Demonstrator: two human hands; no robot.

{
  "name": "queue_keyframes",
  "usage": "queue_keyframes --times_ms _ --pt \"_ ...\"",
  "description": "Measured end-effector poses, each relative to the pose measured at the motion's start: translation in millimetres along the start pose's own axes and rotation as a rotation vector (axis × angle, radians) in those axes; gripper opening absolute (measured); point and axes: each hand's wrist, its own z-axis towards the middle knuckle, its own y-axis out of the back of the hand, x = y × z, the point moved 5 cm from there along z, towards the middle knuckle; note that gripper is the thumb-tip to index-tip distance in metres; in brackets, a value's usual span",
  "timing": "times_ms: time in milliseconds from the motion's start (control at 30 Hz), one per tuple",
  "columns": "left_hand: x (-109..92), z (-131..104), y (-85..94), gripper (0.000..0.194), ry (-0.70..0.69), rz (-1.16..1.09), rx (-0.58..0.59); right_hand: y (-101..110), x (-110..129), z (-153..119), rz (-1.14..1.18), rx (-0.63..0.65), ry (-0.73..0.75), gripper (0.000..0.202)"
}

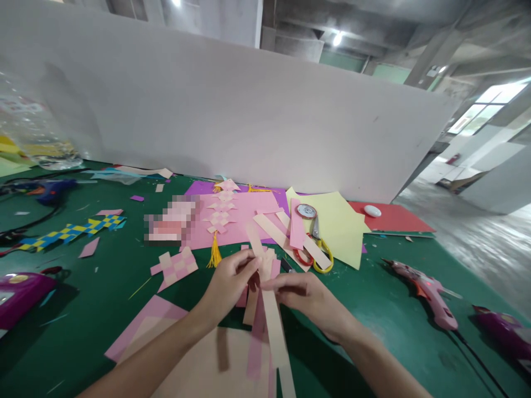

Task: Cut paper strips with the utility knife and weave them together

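Observation:
My left hand (236, 276) and my right hand (302, 296) meet at the centre, both closed on interlaced paper strips. A long cream strip (271, 320) runs between them, its upper end above my fingers and its lower part hanging towards me. Pink and cream strips cross under my fingertips. Below lie cream sheets (199, 365) over a pink sheet (151, 320). To the left of my left hand rests a small woven pink and cream piece (176, 268). Behind it is a finished woven strip (222, 207) with a yellow tassel (214, 251).
Scissors (323, 257), a tape roll (306, 210) and loose strips lie behind my right hand. A pink glue gun (431, 293) is at the right, a blue one (53, 190) at the far left. A white panel (249, 110) stands behind the green table (108, 276).

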Motion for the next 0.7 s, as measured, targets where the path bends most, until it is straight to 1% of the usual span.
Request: queue_keyframes --times_ms 67,133,233,333,533,633,700 --pt "1 0 -2.0 0.024 -0.05 0.081 0.015 -1 2 0 -0.071 -0.003 0.049 0.022" --pt "4 -1 -5.7 0.023 -0.056 0.121 0.052 0 1 0 -0.106 -0.05 0.057 0.014" --pt "12 -2 -12.5 0.02 -0.01 0.097 0.125 8 -6 2 -0.105 -0.168 -0.004 0.022" --pt "14 -3 -15.8 0.021 0.013 0.069 0.148 15 -11 3 -0.161 -0.256 -0.037 0.027" --pt "2 -11 -21.0 0.037 -0.006 -0.027 0.238 15 -12 5 -0.303 -0.27 -0.051 0.031" --pt "0 -13 -22.3 0.041 0.008 0.015 0.259 14 -12 5 -0.319 -0.285 -0.043 0.033" --pt "1 -13 -22.6 0.04 -0.013 0.067 0.266 14 -14 5 -0.317 -0.283 -0.044 0.034"
